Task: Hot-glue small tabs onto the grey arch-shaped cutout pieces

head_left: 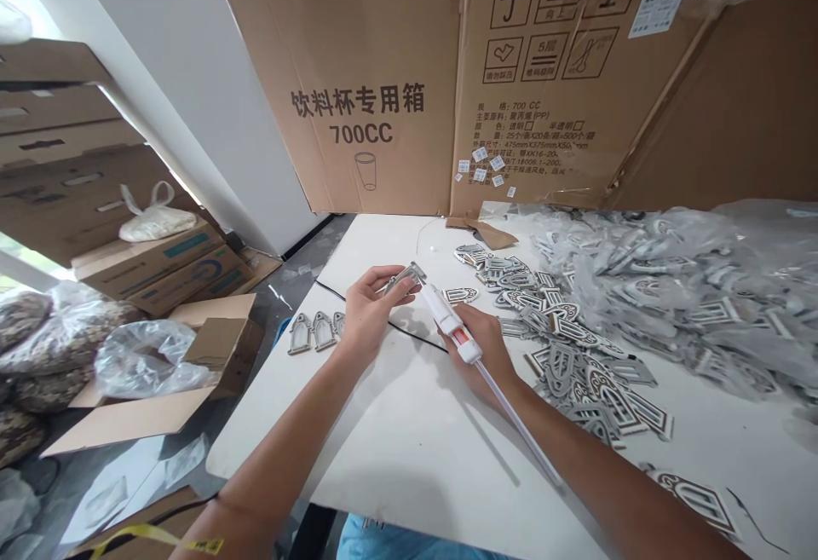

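Observation:
Pinched in my left hand (367,308) is a small grey arch-shaped plate (404,277), tilted up above the table. My right hand (482,343) is wrapped round a white glue gun (447,313), and its tip points at the plate's near end. A long translucent glue stick (517,424) sticks out of the gun's back end toward me. Left of my left hand, several grey arch-shaped frames (324,331) lie in a row on the white table (383,424). To the right of my right hand spreads a heap of similar patterned arch pieces (562,313).
A large cardboard box (383,57) walls off the table's back. Bagged pieces in clear plastic (671,287) cover the back right. A black cord (415,337) crosses the table behind my hands. An open carton (217,347) and stacked boxes (172,262) stand on the floor at left.

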Available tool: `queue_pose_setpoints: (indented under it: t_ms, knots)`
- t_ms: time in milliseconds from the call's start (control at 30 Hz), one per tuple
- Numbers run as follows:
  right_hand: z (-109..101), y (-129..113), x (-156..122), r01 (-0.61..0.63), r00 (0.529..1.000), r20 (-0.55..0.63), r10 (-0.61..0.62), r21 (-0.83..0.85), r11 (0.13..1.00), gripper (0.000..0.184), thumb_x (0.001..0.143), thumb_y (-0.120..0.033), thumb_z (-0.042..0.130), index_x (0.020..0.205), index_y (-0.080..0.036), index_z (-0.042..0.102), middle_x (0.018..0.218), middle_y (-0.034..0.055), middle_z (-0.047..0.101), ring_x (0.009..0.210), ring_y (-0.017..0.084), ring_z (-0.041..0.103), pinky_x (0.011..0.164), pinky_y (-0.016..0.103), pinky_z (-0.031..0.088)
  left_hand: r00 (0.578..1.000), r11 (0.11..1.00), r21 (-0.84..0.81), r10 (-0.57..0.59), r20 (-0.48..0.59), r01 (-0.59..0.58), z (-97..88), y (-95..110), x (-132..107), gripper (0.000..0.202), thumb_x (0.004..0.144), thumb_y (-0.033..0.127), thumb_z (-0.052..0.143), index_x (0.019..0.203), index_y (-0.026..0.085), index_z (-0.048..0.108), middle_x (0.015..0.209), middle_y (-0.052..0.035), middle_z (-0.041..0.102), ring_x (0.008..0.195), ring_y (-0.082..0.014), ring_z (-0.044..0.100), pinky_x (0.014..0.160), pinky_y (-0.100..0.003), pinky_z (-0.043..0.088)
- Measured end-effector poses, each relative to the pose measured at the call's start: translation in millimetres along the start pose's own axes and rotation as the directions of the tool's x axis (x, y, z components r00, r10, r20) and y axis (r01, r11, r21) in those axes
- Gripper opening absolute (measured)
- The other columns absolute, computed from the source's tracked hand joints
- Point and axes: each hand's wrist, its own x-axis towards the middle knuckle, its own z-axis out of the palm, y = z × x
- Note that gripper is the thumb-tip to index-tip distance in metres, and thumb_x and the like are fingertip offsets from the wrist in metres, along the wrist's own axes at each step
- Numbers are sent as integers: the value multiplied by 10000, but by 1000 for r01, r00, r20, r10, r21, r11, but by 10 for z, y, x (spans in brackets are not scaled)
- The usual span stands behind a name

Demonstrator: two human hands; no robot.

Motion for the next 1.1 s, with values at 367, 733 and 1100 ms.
queue_pose_setpoints:
  t_ms: [367, 733, 1100]
  knots:
    - [-2, 29, -29, -34, 998, 55, 38, -67, 997, 294, 817, -171, 559, 626, -237, 346, 578, -41, 410, 508, 120, 343, 552, 286, 232, 1000, 1000, 2, -11, 9, 11, -5, -9, 13, 420, 746, 399, 924, 1049, 169, 746, 1026, -101, 801, 870, -226, 778, 871, -401, 622]
    - [-5, -22, -5, -46, 999, 26, 47, -13, 999, 263, 848, -212, 561, 649, -228, 390, 626, -32, 471, 562, 125, 397, 574, 274, 251, 997, 995, 67, 72, 12, -73, -13, -43, 31, 367, 801, 375, 880, 1064, 166, 733, 1026, -87, 797, 860, -205, 778, 834, -362, 634]
    - [-85, -131, 28, -103, 991, 94, 98, 49, 994, 114, 842, -228, 586, 735, -227, 547, 610, -44, 525, 559, 132, 418, 577, 246, 289, 896, 750, 507, 430, 112, -424, -123, -4, 72, 158, 918, 313, 737, 1044, 219, 753, 997, -38, 792, 941, -200, 763, 877, -341, 601]
